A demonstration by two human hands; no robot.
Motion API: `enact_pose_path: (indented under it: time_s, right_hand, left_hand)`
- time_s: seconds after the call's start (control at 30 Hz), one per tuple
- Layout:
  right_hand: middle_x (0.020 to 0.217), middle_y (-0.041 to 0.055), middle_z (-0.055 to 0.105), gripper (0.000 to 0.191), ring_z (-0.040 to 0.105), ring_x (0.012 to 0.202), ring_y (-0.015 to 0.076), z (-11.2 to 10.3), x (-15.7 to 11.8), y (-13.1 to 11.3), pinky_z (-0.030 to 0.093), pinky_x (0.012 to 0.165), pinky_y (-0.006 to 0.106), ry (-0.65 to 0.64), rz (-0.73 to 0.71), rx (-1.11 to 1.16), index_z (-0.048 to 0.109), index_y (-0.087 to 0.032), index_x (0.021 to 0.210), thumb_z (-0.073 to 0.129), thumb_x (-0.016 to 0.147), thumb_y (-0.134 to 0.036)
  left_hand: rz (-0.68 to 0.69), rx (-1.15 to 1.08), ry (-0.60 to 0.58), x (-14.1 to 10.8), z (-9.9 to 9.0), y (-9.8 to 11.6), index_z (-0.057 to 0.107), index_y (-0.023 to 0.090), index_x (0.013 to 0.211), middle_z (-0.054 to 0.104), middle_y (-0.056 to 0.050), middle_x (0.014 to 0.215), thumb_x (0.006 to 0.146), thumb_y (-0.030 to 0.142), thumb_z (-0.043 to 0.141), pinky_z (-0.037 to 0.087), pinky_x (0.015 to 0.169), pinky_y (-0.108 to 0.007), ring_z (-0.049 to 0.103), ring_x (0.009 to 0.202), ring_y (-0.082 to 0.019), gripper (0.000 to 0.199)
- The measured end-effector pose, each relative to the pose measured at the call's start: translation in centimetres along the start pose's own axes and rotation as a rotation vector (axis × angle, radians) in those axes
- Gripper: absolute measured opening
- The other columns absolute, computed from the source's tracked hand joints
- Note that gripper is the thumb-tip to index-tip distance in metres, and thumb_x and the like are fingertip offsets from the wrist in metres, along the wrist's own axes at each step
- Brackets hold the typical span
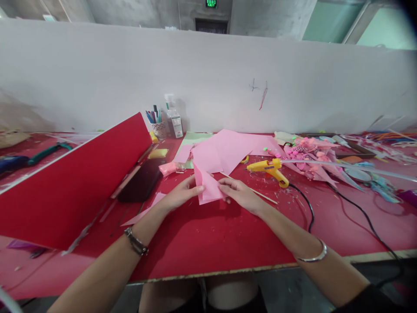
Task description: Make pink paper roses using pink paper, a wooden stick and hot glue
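A folded sheet of pink paper [208, 187] is held up between my two hands, just above the red tabletop [208, 243]. My left hand [185, 191] grips its left edge, the thumb lying on the front. On the right side my right hand [239, 193] pinches the paper with fingers curled behind it. Behind the folded piece lie larger pink sheets [234, 150]. Just beyond my right hand is a thin wooden stick [265, 196], and past it rests a yellow glue gun [269, 168] with a black cord.
A red board [81, 187] stands upright at the left, beside a dark phone-like slab [141, 180]. Pink cone-shaped bundles with pompoms [309, 156] lie at the right. A pen cup [159, 128] and a bottle [176, 121] stand by the white partition [208, 78].
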State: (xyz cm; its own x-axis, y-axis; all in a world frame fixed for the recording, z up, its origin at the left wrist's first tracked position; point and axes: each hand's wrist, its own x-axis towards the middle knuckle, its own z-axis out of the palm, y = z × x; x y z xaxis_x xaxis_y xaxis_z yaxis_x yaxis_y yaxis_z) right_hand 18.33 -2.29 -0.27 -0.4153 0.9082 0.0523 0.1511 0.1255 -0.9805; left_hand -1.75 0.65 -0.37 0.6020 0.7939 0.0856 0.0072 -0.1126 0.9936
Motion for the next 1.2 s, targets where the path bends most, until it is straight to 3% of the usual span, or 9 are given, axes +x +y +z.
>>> enact_pose_path:
  time_s: [0.13,0.2,0.27,0.43,0.63,0.77,0.9,1.03,1.2]
  right_hand:
    - [0.108,0.0069,0.052,0.052,0.051,0.091,0.0165,0.3,-0.6,-0.4,0.042,0.077,0.030,0.044,-0.157,-0.237,0.045,-0.020,0.111,0.062,0.066,-0.040]
    - [0.116,0.0081,0.048,0.062,0.047,0.101,0.0195,0.4,-0.8,-0.5,0.039,0.084,0.034,0.048,-0.205,-0.310,0.042,-0.020,0.116,0.066,0.062,-0.039]
    - [0.114,0.0081,0.050,0.058,0.048,0.101,0.0192,0.5,-0.8,-0.7,0.039,0.084,0.034,0.061,-0.230,-0.327,0.043,-0.020,0.115,0.064,0.064,-0.038]
    - [0.093,0.0064,0.060,0.027,0.055,0.087,0.0176,0.3,-0.6,-0.8,0.043,0.077,0.033,0.162,-0.222,-0.295,0.056,-0.018,0.097,0.045,0.080,-0.035]
    - [0.075,0.0067,0.063,0.039,0.059,0.079,0.0208,-0.1,-0.4,0.2,0.046,0.067,0.031,0.351,0.035,-0.108,0.059,-0.015,0.087,0.039,0.081,-0.047]
    - [0.087,0.0083,0.063,0.037,0.058,0.085,0.0215,-0.2,0.0,0.9,0.046,0.072,0.032,0.397,0.075,0.028,0.058,-0.015,0.091,0.042,0.079,-0.046]
    - [0.104,0.0079,0.057,0.031,0.053,0.096,0.0200,-0.6,0.3,0.9,0.043,0.079,0.032,0.468,-0.067,-0.044,0.050,-0.017,0.104,0.045,0.079,-0.034]
    - [0.112,0.0059,0.050,0.047,0.048,0.100,0.0159,-1.1,0.2,0.2,0.040,0.084,0.031,0.541,-0.303,-0.195,0.032,-0.023,0.122,0.044,0.076,-0.017]
    - [0.096,0.0034,0.057,0.032,0.051,0.093,0.0156,-1.6,-0.1,-0.6,0.040,0.081,0.030,0.410,-0.429,-0.352,0.057,-0.023,0.092,0.035,0.075,-0.008]
  left_hand:
    - [-0.012,0.051,0.031,0.2,0.3,0.0,0.048,0.014,0.112,0.056,-0.011,0.108,0.070,0.047,0.056,0.042,0.079,-0.032,0.054,0.092,-0.022,0.054]
    - [-0.011,0.088,0.028,0.2,0.5,-0.1,0.048,0.014,0.112,0.057,-0.010,0.106,0.070,0.048,0.055,0.042,0.077,-0.032,0.055,0.089,-0.021,0.054]
    - [-0.006,0.117,0.022,0.2,0.6,-0.1,0.048,0.015,0.112,0.058,-0.010,0.106,0.071,0.047,0.055,0.042,0.078,-0.032,0.054,0.092,-0.022,0.052]
    - [-0.014,0.145,0.012,0.1,0.7,0.3,0.048,0.017,0.113,0.056,-0.009,0.110,0.073,0.035,0.057,0.040,0.084,-0.033,0.049,0.104,-0.024,0.045]
    - [-0.106,0.198,-0.044,0.1,0.7,1.1,0.057,0.015,0.093,0.063,-0.004,0.087,0.075,0.030,0.053,0.043,0.073,-0.029,0.058,0.081,-0.017,0.024]
    - [-0.098,0.271,-0.026,0.2,0.7,1.2,0.053,0.014,0.074,0.058,0.002,0.059,0.080,0.033,0.045,0.041,0.061,-0.024,0.055,0.055,-0.011,0.022]
    - [-0.106,0.311,0.053,0.2,0.6,1.4,0.050,0.014,0.065,0.052,0.004,0.050,0.081,0.035,0.043,0.037,0.055,-0.021,0.049,0.049,-0.009,0.027]
    - [-0.154,0.241,0.094,0.1,0.5,1.7,0.051,0.014,0.059,0.054,0.002,0.054,0.079,0.036,0.045,0.037,0.053,-0.020,0.047,0.048,-0.008,0.031]
    - [-0.149,0.056,0.271,0.3,-0.3,0.9,0.053,0.013,0.055,0.051,0.002,0.048,0.075,0.035,0.051,0.037,0.050,-0.020,0.046,0.046,-0.008,0.030]
